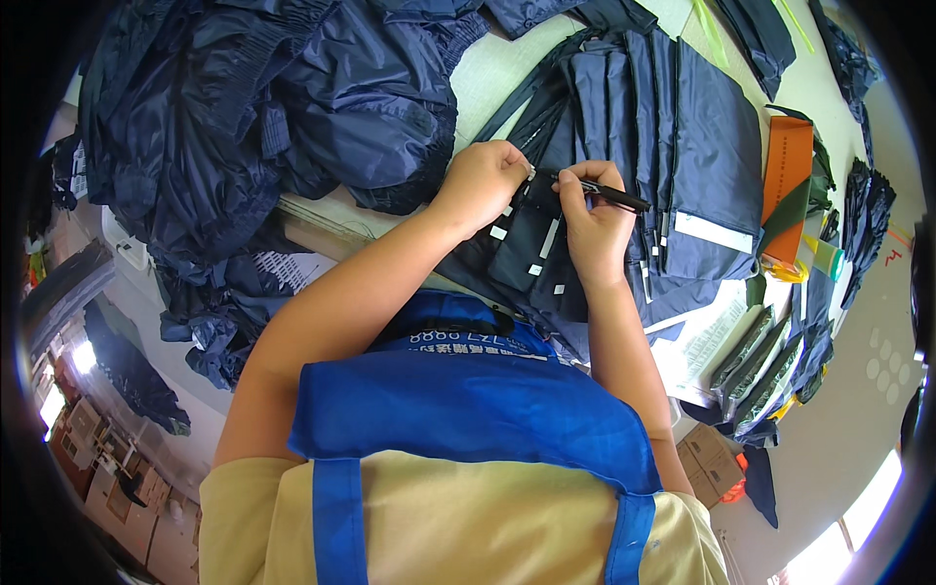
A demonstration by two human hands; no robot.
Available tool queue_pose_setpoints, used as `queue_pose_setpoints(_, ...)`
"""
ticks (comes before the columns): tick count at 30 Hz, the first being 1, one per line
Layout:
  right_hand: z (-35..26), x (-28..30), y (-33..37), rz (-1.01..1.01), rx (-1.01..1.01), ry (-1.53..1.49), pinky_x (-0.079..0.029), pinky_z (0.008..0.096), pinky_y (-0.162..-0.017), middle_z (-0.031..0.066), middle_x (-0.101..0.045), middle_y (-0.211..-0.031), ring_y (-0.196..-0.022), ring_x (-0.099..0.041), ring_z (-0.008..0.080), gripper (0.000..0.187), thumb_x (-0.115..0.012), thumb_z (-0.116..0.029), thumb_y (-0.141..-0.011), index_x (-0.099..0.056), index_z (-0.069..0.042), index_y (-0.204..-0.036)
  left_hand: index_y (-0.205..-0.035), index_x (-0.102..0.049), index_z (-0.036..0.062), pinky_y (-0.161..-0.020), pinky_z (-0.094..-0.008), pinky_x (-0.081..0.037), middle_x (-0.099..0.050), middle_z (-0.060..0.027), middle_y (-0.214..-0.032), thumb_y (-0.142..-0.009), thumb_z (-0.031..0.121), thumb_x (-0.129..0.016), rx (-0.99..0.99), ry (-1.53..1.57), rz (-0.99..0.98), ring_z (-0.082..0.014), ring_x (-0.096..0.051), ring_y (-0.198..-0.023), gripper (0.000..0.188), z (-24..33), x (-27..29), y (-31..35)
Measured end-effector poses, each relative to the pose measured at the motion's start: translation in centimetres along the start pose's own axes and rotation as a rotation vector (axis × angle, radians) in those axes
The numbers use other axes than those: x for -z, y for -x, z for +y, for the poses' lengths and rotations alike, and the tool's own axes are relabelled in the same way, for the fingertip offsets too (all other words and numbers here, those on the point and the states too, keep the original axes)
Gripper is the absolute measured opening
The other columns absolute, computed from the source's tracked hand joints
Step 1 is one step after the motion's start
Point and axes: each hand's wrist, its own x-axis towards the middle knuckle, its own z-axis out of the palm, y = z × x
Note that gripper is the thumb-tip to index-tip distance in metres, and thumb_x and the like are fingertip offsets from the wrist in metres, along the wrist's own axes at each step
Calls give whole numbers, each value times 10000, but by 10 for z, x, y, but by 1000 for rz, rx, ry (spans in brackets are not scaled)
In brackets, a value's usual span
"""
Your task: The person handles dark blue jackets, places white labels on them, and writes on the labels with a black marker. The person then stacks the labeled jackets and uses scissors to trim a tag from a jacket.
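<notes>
Pinching, left hand: my left hand (480, 187) has thumb and forefinger closed on a small white tag (531, 174) above the dark fabric.
Gripping, right hand: my right hand (598, 229) grasps a black pen (616, 198), one end pointing at the tag; I cannot tell whether they touch.
Folded stack: navy garments (717, 122) lie overlapped under and beyond both hands, more white tags along their near edges and a white strip (714, 234) on the right.
In the way: my right hand and the pen cover part of the stack; a crumpled navy heap (356, 107) crowds up beside my left hand.
Right of the stack: an orange box (788, 161) stands close by, a yellow item (788, 272) just below it.
Nearer right: a printed sheet (697, 353) lies beside clear-wrapped dark packets (765, 375).
Table: its pale top (478, 73) shows between heap and stack.
Below me: my blue apron (468, 414) hangs in front; cardboard boxes (710, 463) sit lower right.
</notes>
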Motion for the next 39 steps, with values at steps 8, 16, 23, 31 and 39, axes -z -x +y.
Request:
queue_pose_setpoints(8, 4, -1, -1, -2, 31, 66, -411, 250, -547, 35, -575, -668, -600, -490, 84, 113, -669, -80, -837, -582, -8, -837, -857, -631, -7, -548, -227, -347, -563, 9, -680, -887, 144, -578, 96, -7, -16, -51, -444, -603, 163, 8, 1, 2)
queue_pose_setpoints(16, -2, 0, 3, 50, 45, 42, -419, 250, -555, 39, -575, -686, -598, -499, 90, 101, -661, -54, -829, -572, -7, -828, -884, -637, -17, -579, -233, -397, -608, -13, -715, -890, 150, -585, -5, 58, 43, -67, -509, -639, 175, 3, 3, 4)
queue_pose_setpoints(23, -16, 6, 29, -110, -21, 25, -440, 266, -613, 57, -588, -719, -662, -545, 120, 102, -670, -49, -815, -576, -17, -836, -867, -639, -20, -568, -253, -409, -619, -52, -681, -876, 165, -609, 53, -344, -32, -83, -535, -611, 187, 18, 21, 51)
queue_pose_setpoints(31, -15, -2, 34, -162, 110, 248, -459, 350, -643, 69, -623, -755, -698, -565, 244, 117, -700, -68, -771, -594, -42, -813, -868, -639, -18, -599, -284, -442, -641, -86, -713, -879, 163, -598, -38, -262, 24, -140, -580, -631, 186, -4, 20, 50)
queue_pose_setpoints(39, -17, -3, 36, -115, 81, 244, -467, 354, -646, 84, -625, -756, -691, -579, 253, 114, -693, -55, -772, -585, -38, -804, -886, -637, -19, -609, -283, -448, -658, -100, -744, -877, 164, -607, -50, -268, 29, -135, -593, -657, 186, -3, 20, 53)
